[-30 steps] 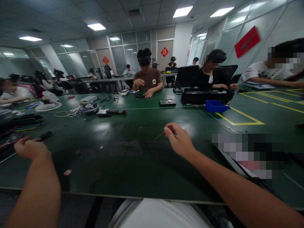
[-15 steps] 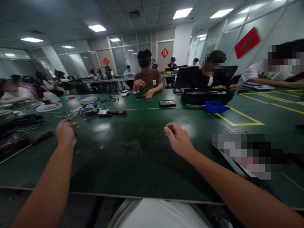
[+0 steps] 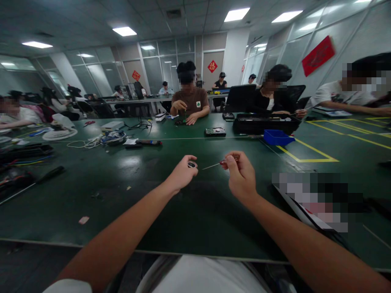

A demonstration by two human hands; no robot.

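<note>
Near the middle of the green table [image 3: 189, 219], my left hand [image 3: 184, 173] has its fingers curled round a small round part [image 3: 192, 164] with a dark centre and a light rim. My right hand [image 3: 242, 175] grips the reddish handle of a thin screwdriver [image 3: 211, 166]. Its metal shaft points left, and the tip is close beside my left hand. Both hands are raised over the tabletop, a short gap apart.
A pixelated flat item [image 3: 314, 203] lies at the right. Further back are a blue bin [image 3: 278, 137], a black case [image 3: 265, 125], a circuit part [image 3: 215, 132] and cables [image 3: 113, 137]. A long screwdriver [image 3: 51, 174] lies left. People sit across the table.
My left hand has moved right from the left side of the table to beside the screwdriver tip. My right hand has shifted slightly right, still holding the screwdriver. A small pinkish scrap is now uncovered.
</note>
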